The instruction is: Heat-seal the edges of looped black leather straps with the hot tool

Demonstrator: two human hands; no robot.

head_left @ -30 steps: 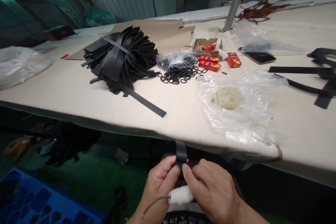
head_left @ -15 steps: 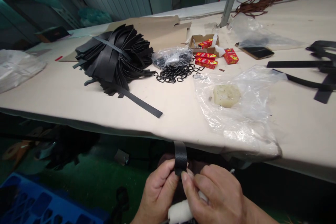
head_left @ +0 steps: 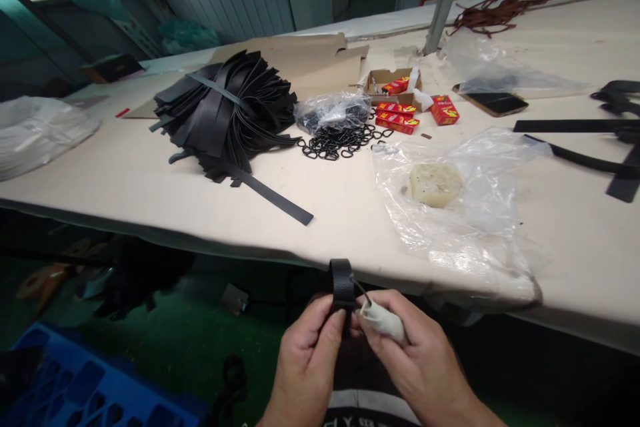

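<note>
White-handled tool [head_left: 385,321] is swung tip-up, gripped by right hand [head_left: 419,357].
Strap [head_left: 342,280] is looped, pinched by left hand [head_left: 306,355]; strips [head_left: 223,117] at left lie bundled.

Bright tabletop [head_left: 350,220], dim floor [head_left: 265,347], glare on plastic sheet [head_left: 483,207]

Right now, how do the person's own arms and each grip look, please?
The left hand and right hand, each a bare grip, wear no gloves; no rings show. The right forearm and left wrist show no sleeve, watch or marking.
</note>
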